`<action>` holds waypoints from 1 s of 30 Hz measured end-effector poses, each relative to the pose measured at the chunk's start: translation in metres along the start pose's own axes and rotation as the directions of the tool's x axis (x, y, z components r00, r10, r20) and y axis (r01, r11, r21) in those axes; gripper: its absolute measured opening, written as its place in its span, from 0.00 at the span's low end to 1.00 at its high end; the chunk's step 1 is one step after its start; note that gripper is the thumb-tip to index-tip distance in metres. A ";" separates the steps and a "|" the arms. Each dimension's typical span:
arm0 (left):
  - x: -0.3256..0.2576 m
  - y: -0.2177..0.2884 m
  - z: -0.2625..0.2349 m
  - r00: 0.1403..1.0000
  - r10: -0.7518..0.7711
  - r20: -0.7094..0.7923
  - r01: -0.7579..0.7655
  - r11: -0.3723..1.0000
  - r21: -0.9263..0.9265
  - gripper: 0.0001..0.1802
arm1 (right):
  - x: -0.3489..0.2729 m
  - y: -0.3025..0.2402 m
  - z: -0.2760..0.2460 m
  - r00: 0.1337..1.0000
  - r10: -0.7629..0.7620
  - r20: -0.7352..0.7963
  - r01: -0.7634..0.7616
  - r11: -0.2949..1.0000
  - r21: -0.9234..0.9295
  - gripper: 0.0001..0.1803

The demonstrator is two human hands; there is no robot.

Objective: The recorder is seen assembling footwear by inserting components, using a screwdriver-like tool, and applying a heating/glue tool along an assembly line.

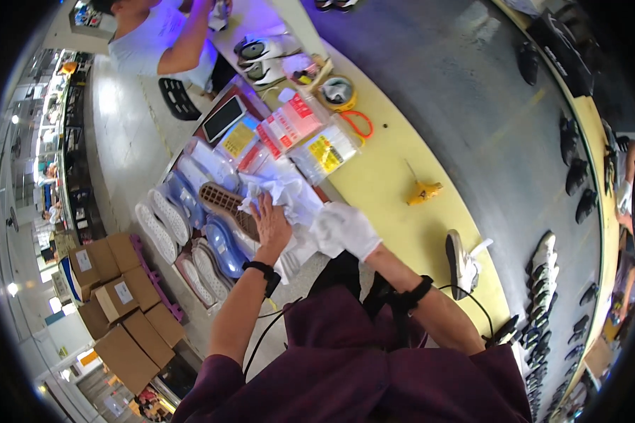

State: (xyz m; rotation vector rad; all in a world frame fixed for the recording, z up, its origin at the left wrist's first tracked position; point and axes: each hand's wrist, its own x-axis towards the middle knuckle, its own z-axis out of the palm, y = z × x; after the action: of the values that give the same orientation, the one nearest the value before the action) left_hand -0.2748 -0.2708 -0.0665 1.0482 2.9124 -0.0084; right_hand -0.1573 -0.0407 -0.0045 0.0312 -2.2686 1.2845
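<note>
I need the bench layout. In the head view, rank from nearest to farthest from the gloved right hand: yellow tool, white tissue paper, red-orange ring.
From the right hand:
1. White tissue paper, touching it, on its left.
2. Yellow tool, on the yellow bench to its right.
3. Red-orange ring, farther up the bench.

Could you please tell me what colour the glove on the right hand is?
White; the glove on the right hand shows best in the head view.

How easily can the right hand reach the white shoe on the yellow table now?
Probably yes: the right hand is full of white paper, but bare yellow table lies between it and the white shoe.
</note>
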 end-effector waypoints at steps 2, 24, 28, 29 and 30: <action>-0.010 -0.014 0.004 0.996 -0.077 0.033 0.079 0.996 -0.047 0.16 | 0.014 -0.010 -0.049 0.893 0.431 0.128 -0.449 0.834 0.320 0.07; -0.062 0.345 -0.116 0.788 0.353 0.504 0.266 0.543 -0.796 0.05 | -0.207 -0.098 -0.224 0.512 0.827 -0.233 -0.792 0.559 0.245 0.20; -0.081 0.374 -0.105 0.730 0.401 0.553 0.250 0.597 -0.763 0.05 | -0.252 -0.104 -0.239 0.259 0.859 -0.442 -0.912 0.368 0.180 0.18; -0.086 0.378 -0.102 0.707 0.407 0.578 0.272 0.598 -0.754 0.06 | -0.260 -0.108 -0.243 0.345 0.801 -0.489 -0.889 0.446 0.104 0.17; -0.091 0.385 -0.100 0.701 0.408 0.585 0.268 0.610 -0.746 0.06 | -0.268 -0.113 -0.244 0.424 0.736 -0.528 -0.859 0.512 0.023 0.16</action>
State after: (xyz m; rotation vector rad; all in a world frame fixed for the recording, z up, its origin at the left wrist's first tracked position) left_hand 0.0360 -0.0303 0.0416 0.7253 1.7674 0.6741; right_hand 0.2090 0.0315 0.0627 -1.5118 -1.9597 1.1733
